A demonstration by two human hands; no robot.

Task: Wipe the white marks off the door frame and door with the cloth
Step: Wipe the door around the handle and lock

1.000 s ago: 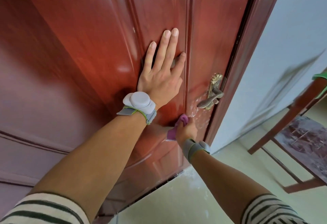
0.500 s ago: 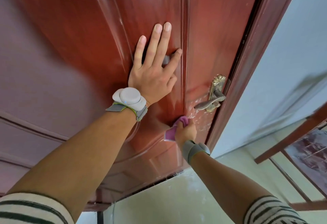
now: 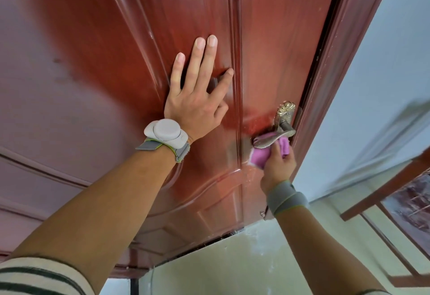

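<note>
A glossy red-brown door (image 3: 111, 66) fills most of the view, with its matching door frame (image 3: 344, 45) along the right edge. My left hand (image 3: 197, 94) lies flat on the door panel, fingers spread. My right hand (image 3: 278, 166) grips a pink cloth (image 3: 263, 155) and presses it against the door right under the brass lever handle (image 3: 277, 136). Faint white marks (image 3: 250, 174) show on the door below the cloth, and small white specks dot the frame higher up.
A pale blue wall (image 3: 381, 99) runs to the right of the frame. A dark wooden piece of furniture (image 3: 395, 204) stands at the far right. Pale floor (image 3: 232, 266) lies beneath the door's bottom edge.
My right hand has carried the cloth up and to the right, from the panel edge to just under the lever handle. My left hand has stayed flat on the door.
</note>
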